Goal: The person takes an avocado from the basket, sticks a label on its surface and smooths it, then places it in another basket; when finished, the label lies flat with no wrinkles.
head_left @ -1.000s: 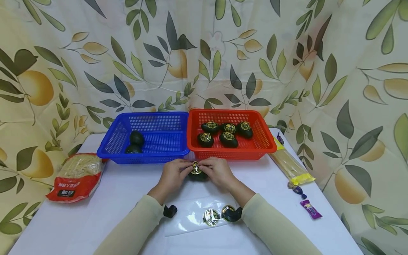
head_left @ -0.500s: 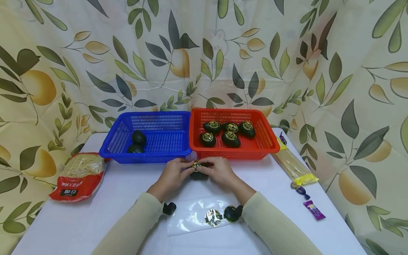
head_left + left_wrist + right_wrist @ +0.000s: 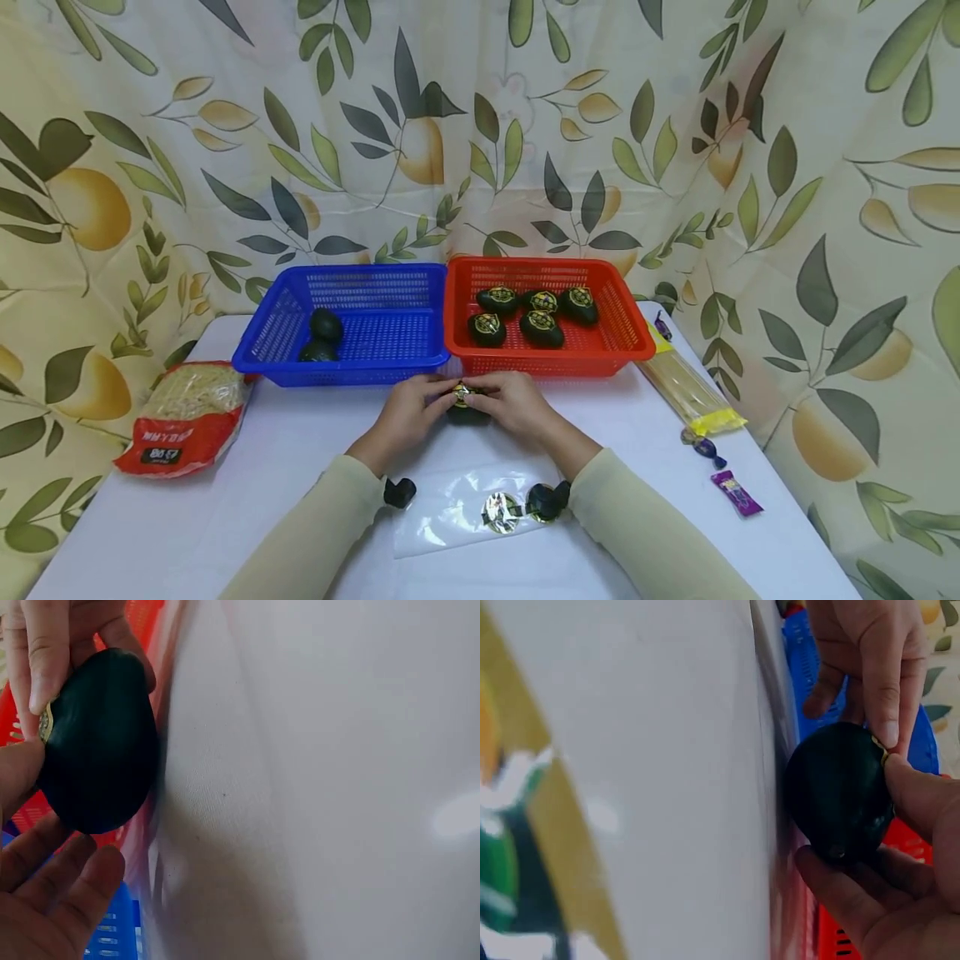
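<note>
A dark green avocado (image 3: 467, 415) sits on the white table before the baskets, between both hands. On its top is a round black-and-gold sticker (image 3: 462, 394). My left hand (image 3: 408, 411) holds the avocado from the left, its thumb at the sticker's edge. From the right, my right hand (image 3: 517, 407) holds it too, thumb and fingertips on the sticker. In the left wrist view the avocado (image 3: 105, 750) shows its smooth side, the sticker's edge just visible. Below the hands lies a clear sheet (image 3: 435, 517) with round stickers (image 3: 501, 512).
A blue basket (image 3: 337, 373) with two plain avocados (image 3: 326, 325) stands back left. Beside it, a red basket (image 3: 547, 362) holds several stickered avocados (image 3: 542, 329). A red noodle bag (image 3: 183, 421) lies left; a yellow-ended packet (image 3: 690, 387) and wrapped sweets (image 3: 737, 493) lie right.
The fingertips shift slightly over the sticker while both hands stay on the avocado. The whole head view sways a little; the baskets and sheet keep their places.
</note>
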Available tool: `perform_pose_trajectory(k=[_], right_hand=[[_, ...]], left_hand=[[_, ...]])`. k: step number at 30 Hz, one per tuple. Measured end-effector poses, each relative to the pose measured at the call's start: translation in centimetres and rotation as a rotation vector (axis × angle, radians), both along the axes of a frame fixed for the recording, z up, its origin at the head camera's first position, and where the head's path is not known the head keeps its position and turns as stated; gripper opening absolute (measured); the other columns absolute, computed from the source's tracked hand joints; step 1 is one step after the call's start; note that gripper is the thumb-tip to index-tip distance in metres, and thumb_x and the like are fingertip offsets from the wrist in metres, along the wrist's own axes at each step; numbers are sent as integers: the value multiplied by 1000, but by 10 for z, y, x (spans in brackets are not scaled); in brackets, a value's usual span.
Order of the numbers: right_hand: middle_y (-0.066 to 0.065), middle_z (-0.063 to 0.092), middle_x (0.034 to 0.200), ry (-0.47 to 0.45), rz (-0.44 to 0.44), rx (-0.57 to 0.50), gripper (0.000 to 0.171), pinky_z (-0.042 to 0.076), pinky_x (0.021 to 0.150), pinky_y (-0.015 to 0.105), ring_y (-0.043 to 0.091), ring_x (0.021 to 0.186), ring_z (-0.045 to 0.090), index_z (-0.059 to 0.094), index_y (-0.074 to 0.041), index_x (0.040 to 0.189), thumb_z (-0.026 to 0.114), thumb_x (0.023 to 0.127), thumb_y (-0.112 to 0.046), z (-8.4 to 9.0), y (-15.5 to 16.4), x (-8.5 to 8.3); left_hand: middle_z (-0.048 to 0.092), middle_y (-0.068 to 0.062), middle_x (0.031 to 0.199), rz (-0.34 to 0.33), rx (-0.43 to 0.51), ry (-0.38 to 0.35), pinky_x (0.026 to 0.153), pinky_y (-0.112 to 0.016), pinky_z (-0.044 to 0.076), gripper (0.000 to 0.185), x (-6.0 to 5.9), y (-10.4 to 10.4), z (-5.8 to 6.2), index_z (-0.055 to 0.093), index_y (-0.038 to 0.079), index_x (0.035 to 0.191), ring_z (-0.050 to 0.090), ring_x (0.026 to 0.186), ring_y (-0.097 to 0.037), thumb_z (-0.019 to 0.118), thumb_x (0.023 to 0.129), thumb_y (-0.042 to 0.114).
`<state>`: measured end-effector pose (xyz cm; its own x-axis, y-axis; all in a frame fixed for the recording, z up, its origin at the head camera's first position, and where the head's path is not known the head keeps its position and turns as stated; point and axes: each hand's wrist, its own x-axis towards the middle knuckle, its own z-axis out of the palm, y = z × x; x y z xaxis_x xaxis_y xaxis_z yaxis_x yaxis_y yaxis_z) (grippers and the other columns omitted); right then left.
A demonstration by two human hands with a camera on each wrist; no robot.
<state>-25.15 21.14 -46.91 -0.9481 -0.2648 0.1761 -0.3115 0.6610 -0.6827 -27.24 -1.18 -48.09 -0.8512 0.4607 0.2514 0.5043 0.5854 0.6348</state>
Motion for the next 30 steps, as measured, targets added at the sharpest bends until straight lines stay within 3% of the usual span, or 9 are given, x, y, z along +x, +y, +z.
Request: perform_pose_trajectory(k=[5, 12, 17, 19, 22, 26, 30], right_hand=[[4, 71, 134, -24, 20, 79, 48, 53, 106, 46, 24, 125, 66, 69, -23, 137, 78, 93, -39, -2, -1, -1], [1, 72, 118, -89, 43, 103, 49, 53, 97, 44, 21, 106, 64, 63, -24, 128, 86, 86, -35, 1, -8, -3], [3, 70, 123, -116, 105, 145, 59, 53, 98, 43, 19, 108, 64, 58, -18, 134, 86, 85, -31, 7, -3, -3], [3, 70, 124, -144, 147, 129, 60, 53, 99, 43, 19, 109, 64, 59, -16, 135, 85, 83, -30, 13, 7, -2], [1, 69, 125, -205, 203, 95, 58, 52, 102, 44, 19, 113, 61, 61, -18, 135, 83, 82, -29, 23, 29, 3], [-4, 66, 127, -280, 225, 56, 55, 51, 102, 43, 21, 118, 58, 63, -26, 135, 80, 83, -28, 38, 59, 12], [-2, 66, 128, -320, 213, -21, 54, 52, 100, 40, 24, 119, 58, 64, -27, 134, 81, 82, -25, 59, 85, 19]], left_hand=[[64, -11, 140, -4, -25, -24, 109, -49, 50, 43, 2, -1, -2, 65, 16, 141, 60, 130, -31, 72, 100, 29], [74, -9, 127, 28, 103, 4, 103, -46, 55, 28, 5, 0, -3, 78, 10, 120, 68, 122, -28, 79, 93, 20], [77, -4, 120, 44, 114, -37, 93, -42, 59, 23, 9, 1, -3, 80, 13, 116, 72, 111, -23, 77, 95, 23], [78, 0, 115, 50, 121, -91, 89, -38, 60, 21, 9, 2, -3, 81, 15, 114, 72, 104, -18, 75, 97, 25], [78, 2, 108, 55, 189, -232, 81, -37, 61, 22, 10, 6, -1, 79, 15, 116, 72, 93, -18, 72, 99, 28], [77, -6, 110, 61, 383, -471, 79, -41, 62, 34, 9, 18, 4, 73, 8, 125, 73, 95, -27, 69, 101, 32], [74, -15, 122, 75, 574, -676, 89, -43, 61, 45, 5, 36, 12, 65, 3, 134, 72, 107, -33, 67, 102, 35]])
